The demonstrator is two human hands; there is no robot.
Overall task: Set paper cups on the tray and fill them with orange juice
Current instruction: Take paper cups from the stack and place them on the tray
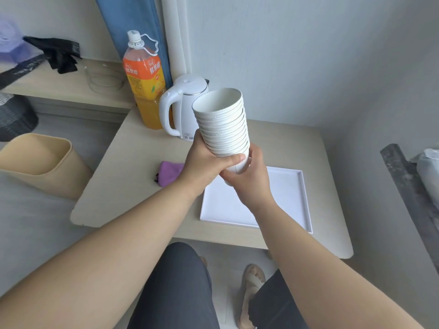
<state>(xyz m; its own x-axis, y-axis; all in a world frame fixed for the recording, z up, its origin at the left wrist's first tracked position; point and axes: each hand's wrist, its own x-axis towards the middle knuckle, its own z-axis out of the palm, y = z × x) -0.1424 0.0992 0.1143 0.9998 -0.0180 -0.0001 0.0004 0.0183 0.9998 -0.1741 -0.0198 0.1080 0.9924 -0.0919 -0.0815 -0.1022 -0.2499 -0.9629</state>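
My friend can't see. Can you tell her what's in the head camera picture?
The left hand and right hand grip the bottom of a stack of white paper cups above a white tray on a table. An orange juice bottle and kettle stand behind.

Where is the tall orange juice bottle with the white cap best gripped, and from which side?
Grip the tall orange juice bottle around its labelled middle, coming from the person's left. It stands upright, and the white electric kettle crowds its right side. The white carry loop at its neck may serve too. The left hand and right hand hold the stack of white paper cups.
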